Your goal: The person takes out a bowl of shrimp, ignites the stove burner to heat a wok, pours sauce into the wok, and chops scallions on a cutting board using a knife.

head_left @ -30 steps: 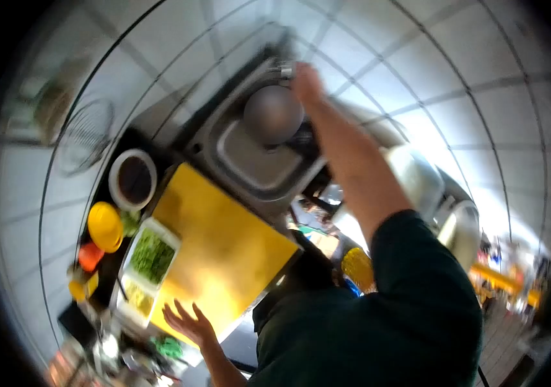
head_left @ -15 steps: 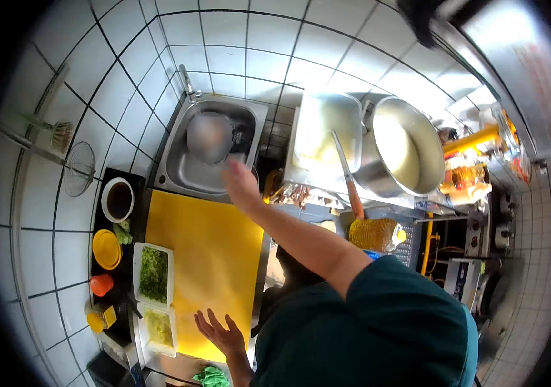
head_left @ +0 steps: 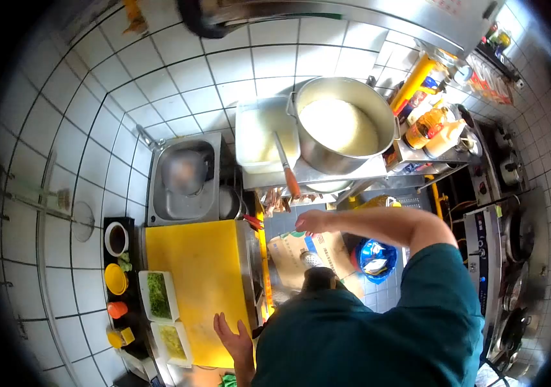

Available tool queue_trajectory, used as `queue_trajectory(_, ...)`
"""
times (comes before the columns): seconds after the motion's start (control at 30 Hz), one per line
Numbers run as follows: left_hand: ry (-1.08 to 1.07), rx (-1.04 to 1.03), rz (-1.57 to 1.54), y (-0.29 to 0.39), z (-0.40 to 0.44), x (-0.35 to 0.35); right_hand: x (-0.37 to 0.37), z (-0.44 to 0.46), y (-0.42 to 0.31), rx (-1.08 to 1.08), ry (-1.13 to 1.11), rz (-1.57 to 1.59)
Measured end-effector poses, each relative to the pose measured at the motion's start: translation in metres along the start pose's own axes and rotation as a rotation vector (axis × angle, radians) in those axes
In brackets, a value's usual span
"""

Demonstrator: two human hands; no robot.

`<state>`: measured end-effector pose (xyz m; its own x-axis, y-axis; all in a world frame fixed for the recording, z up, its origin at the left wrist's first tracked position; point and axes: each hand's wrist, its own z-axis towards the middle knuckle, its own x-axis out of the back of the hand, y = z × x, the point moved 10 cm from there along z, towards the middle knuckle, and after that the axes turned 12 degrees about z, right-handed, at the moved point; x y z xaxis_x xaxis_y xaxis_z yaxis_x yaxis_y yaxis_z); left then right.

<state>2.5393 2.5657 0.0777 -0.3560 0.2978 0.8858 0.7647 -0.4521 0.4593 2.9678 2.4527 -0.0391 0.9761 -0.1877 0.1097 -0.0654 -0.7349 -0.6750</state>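
My left hand hovers at the right edge of the yellow cutting board, fingers spread and holding nothing. My right hand is out over the floor, in front of the steel stand, with its fingers curled together. Whether anything is pinched in them I cannot make out. Below it a flattened cardboard sheet lies on the floor. Closest above is a utensil with a wooden handle, which leans out of a white tub. Beside the tub stands a large steel pot with pale contents.
A steel sink holds a blurred round bowl. Two white trays of chopped greens sit along the board's left side. A blue-lined bin stands on the floor. Bottles and a stove are at right.
My right hand has swung from the sink's front edge rightward, over the floor by the stand. The view has turned right. My left hand stays open near the board.
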Motion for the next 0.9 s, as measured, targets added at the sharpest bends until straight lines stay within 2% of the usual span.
queue_trajectory(0.03,-0.029,0.015,-0.124,0.010,0.006,-0.011,0.012,-0.014,-0.015,0.028,-0.052,-0.202)
queue_trajectory(0.13,-0.135,0.077,-0.365,0.064,0.036,-0.038,0.052,-0.062,-0.069,0.492,0.092,-0.720)
queue_trajectory(0.23,-0.317,0.187,-0.671,0.131,0.085,-0.076,0.100,-0.137,-0.110,0.870,0.394,-0.798)
queue_trajectory(0.27,-0.348,0.249,-0.843,0.155,0.104,-0.094,0.120,-0.158,-0.114,1.010,0.553,-0.869)
queue_trajectory(0.3,-0.368,0.308,-1.014,0.179,0.126,-0.109,0.145,-0.181,-0.118,1.071,0.667,-0.805)
queue_trajectory(0.37,-0.411,0.301,-1.049,0.231,0.169,-0.131,0.191,-0.204,-0.098,0.997,0.896,-0.756)
queue_trajectory(0.43,-0.525,0.394,-1.254,0.270,0.206,-0.165,0.231,-0.213,-0.068,0.930,1.053,-0.669)
queue_trajectory(0.5,-0.726,0.336,-1.572,0.312,0.237,-0.196,0.255,-0.224,-0.044,0.851,1.138,-0.607)
queue_trajectory(0.6,-0.776,0.340,-1.380,0.325,0.270,-0.218,0.271,-0.237,-0.011,0.841,1.184,-0.513)
queue_trajectory(0.7,-0.624,0.289,-1.151,0.340,0.279,-0.178,0.280,-0.253,0.017,0.880,1.180,-0.476)
queue_trajectory(0.83,-0.454,0.157,-0.432,0.342,0.265,-0.112,0.294,-0.265,0.066,0.780,1.217,-0.412)
queue_trajectory(0.9,-0.293,0.009,-0.256,0.323,0.266,-0.096,0.297,-0.269,0.087,0.731,1.241,-0.392)
